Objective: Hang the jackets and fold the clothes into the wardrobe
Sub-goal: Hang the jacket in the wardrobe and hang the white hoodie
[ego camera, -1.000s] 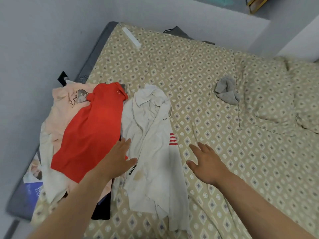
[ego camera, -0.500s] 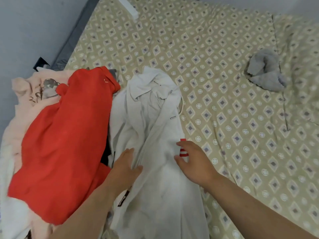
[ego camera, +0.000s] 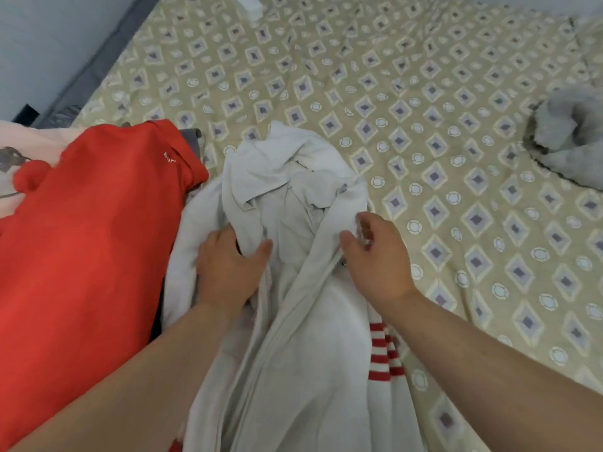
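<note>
A white zip jacket (ego camera: pixel 293 203) with red-striped cuffs lies lengthwise on the patterned bed, collar away from me. My left hand (ego camera: pixel 228 265) grips the jacket's left front panel just below the collar, fingers tucked into the fabric. My right hand (ego camera: pixel 375 256) pinches the right front edge near the collar between thumb and fingers. A red garment (ego camera: pixel 88 239) lies on the pile to the left, over a pale pink printed top (ego camera: pixel 19 151).
The bed sheet (ego camera: pixel 424 93), beige with diamond prints, stretches to the right and far side. A crumpled grey cloth (ego camera: pixel 567 138) lies at the right edge. A grey bed frame (ego camera: pixel 85 76) and wall border the left. A white strip (ego camera: pixel 249 4) lies at the top.
Both hands moved up the white jacket from its middle to just below the collar and took hold of its two front edges. The view closed in on the jacket.
</note>
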Demonstrator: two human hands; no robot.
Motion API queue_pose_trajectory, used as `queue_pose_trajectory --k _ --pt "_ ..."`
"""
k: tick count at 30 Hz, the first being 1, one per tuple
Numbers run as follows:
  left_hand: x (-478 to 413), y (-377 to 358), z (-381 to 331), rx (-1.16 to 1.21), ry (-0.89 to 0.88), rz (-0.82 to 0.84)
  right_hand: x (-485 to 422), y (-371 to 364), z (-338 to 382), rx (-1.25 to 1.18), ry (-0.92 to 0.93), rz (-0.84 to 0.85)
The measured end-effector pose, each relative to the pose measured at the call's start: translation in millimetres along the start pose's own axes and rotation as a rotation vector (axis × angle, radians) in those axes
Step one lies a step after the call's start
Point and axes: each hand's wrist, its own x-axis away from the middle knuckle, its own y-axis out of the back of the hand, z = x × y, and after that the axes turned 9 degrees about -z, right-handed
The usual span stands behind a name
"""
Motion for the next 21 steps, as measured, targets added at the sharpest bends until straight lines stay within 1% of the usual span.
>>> queue_pose_trajectory --k 2,5,6,8,17,21 --pt "-12.3 -16.6 10.1 -0.133 -0.036 -0.02 -14.5 -23.7 -5.6 0.024 -0.039 -0.011" --pt "-11.5 -36.7 20.4 -0.287 -0.106 -0.059 -14.0 -58.0 -21.8 0.164 -0.03 -0.134" --pt "-10.6 -40.4 21.5 -0.3 -0.127 -0.079 -12.4 -64.7 -26.7 0.192 -0.024 -0.186" --pt "-11.4 -43.7 24.2 -0.323 -0.145 -0.1 -12.4 -71.7 -31.3 0.232 -0.002 -0.229" --pt "-13.7 -46.9 28.2 -0.32 -0.234 -0.143 -16.6 -78.1 -38.0 0.304 0.042 -0.234" --pt "-13.0 -48.6 31.2 -0.311 -0.256 -0.164 -17.4 -80.4 -40.0 0.291 0.084 -0.264"
